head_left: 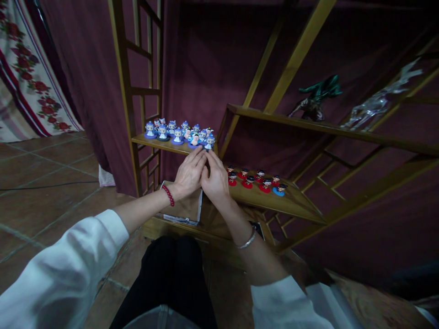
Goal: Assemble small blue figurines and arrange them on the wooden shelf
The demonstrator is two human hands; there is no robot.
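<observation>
Several small blue-and-white figurines (177,135) stand close together on the upper left shelf (140,139) of a wooden rack. My left hand (190,172), with a red bead bracelet at the wrist, is at the shelf's front edge near its right end. Beside it and touching it is my right hand (216,178), with a silver bangle. The fingertips of both hands meet just below the rightmost figurine (209,141), which stands on a dark base. Whether the fingers grip that base cannot be made out.
A lower shelf (291,204) at right holds several black-haired figurines (266,184) on red bases. Above it are a green statue (320,98) and a clear figure (373,107). An open box (181,208) lies below my hands.
</observation>
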